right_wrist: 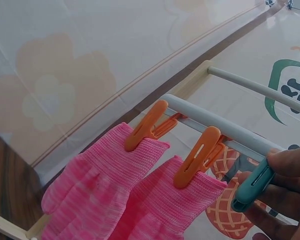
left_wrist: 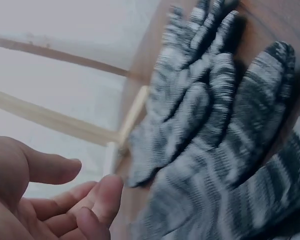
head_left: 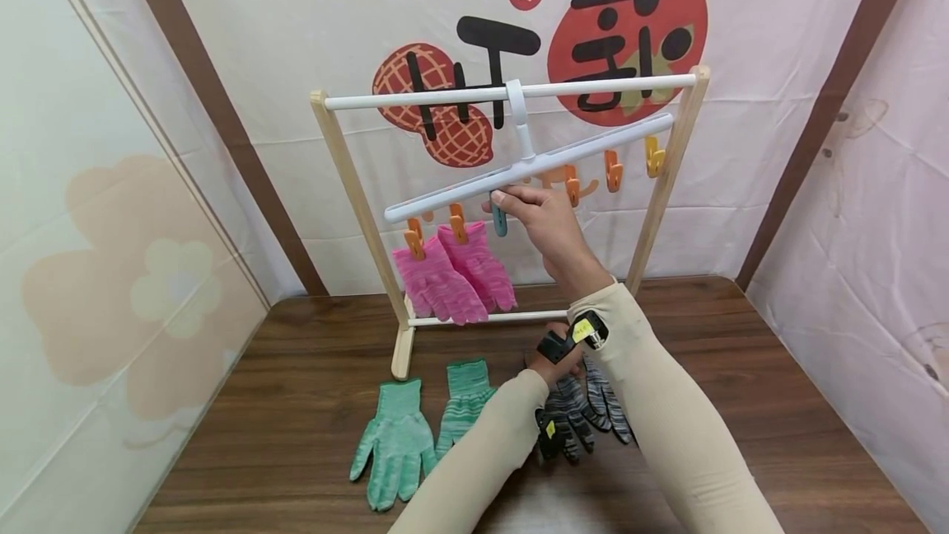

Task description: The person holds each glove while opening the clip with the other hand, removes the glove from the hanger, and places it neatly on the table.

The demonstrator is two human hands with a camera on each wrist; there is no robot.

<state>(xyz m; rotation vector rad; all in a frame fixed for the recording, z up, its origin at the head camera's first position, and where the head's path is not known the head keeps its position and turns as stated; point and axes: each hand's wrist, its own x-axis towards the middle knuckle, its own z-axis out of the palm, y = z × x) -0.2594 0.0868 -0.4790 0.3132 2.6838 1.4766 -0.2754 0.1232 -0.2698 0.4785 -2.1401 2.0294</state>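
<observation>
A white hanger hangs tilted from the rack's top rod, its left end lower. My right hand is at its underside, thumb and fingers pinching a teal clothespin. Just left of it, two orange clothespins hold a pair of pink gloves by their cuffs. Low over the table is my left hand, partly hidden by the right forearm in the head view. Its fingers are loosely bent and hold nothing, beside black-and-grey striped gloves.
Two green gloves lie on the brown table, the second partly behind the left sleeve. The rack's wooden posts stand at the back. More clothespins, orange and yellow, hang along the hanger's right half.
</observation>
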